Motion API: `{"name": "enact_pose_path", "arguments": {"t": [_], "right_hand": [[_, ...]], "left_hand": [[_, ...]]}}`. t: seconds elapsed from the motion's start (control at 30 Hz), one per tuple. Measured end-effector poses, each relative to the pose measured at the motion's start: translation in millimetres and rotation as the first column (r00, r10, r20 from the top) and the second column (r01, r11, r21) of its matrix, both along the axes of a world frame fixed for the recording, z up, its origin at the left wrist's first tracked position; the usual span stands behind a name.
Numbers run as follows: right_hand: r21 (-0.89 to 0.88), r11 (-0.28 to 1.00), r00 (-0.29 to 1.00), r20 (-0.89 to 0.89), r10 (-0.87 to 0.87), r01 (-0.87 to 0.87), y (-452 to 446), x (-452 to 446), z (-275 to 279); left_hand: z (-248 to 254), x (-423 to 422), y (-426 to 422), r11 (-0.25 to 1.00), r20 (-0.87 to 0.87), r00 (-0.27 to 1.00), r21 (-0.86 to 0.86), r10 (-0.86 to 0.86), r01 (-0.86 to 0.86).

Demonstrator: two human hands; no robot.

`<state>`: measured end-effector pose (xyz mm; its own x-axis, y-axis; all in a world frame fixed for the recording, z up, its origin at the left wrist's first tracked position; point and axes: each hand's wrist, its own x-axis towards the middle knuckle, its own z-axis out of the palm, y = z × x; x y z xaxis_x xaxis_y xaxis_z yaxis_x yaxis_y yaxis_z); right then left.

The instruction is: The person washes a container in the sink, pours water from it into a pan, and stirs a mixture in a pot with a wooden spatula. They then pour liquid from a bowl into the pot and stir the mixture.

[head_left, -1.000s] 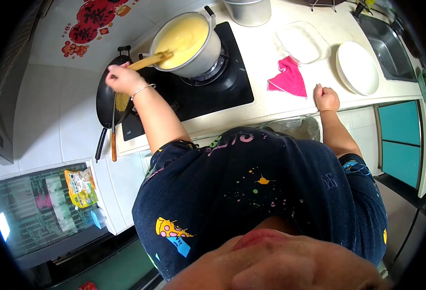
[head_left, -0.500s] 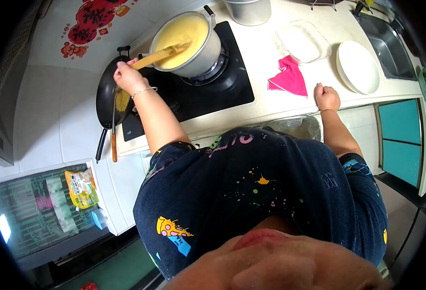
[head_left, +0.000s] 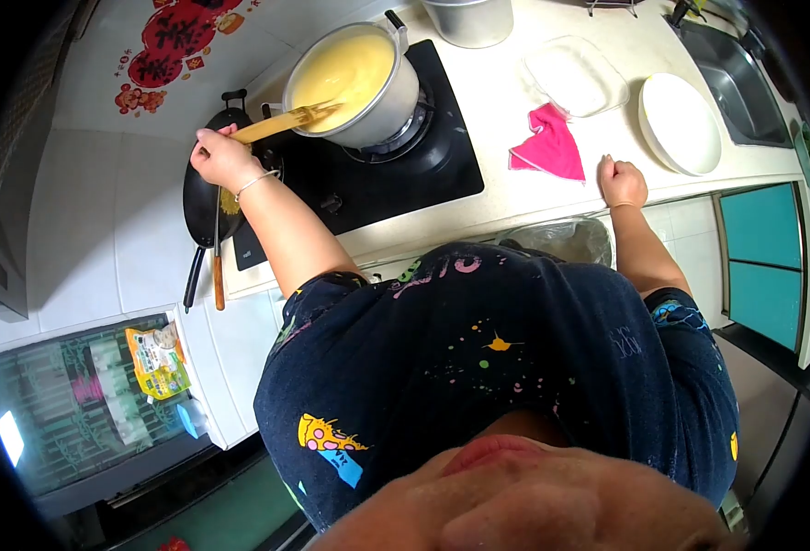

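My left hand [head_left: 226,158] is closed around the handle of a wooden spatula [head_left: 281,123]. The spatula's wet end is over the thick yellow mixture [head_left: 354,69] at the near left of a large metal pot [head_left: 382,124], which stands on the black gas stove [head_left: 433,170]. I cannot tell whether its tip touches the mixture. Under that hand lies a black wok [head_left: 201,197], with a wooden-handled tool [head_left: 219,275] and yellowish bits in it. On the counter's front edge rests my right hand [head_left: 624,184], curled into a fist with nothing visible in it, beside a pink cloth [head_left: 552,147].
A clear rectangular dish [head_left: 578,78] and a white bowl [head_left: 679,127] stand on the counter [head_left: 488,92]. Another metal pot [head_left: 471,23] is at the back, and the sink [head_left: 736,87] at far right. A lined bin [head_left: 561,241] sits below the counter edge.
My left hand has drawn the spatula back to the left, so its end has moved from the middle of the mixture toward the pot's near rim. My right hand stays put.
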<state>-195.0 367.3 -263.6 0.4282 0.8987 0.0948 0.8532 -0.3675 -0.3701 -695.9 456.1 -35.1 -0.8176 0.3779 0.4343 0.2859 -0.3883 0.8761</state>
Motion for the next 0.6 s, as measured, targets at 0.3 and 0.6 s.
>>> {"name": "enact_pose_path", "arguments": {"t": [0.3, 0.6], "right_hand": [[0.033, 0.999, 1.000, 0.006, 0.009, -0.009, 0.1, 2.3, -5.0], [0.048, 0.999, 1.000, 0.006, 0.005, -0.005, 0.7, 1.5, -2.9]], "left_hand": [[-19.1, -27.5, 7.0, 0.979, 0.076, 0.979, -0.053, -0.191, 0.195], [-25.6, -15.7, 14.6, 0.966, 0.090, 0.968, -0.090, -0.235, 0.243]]}}
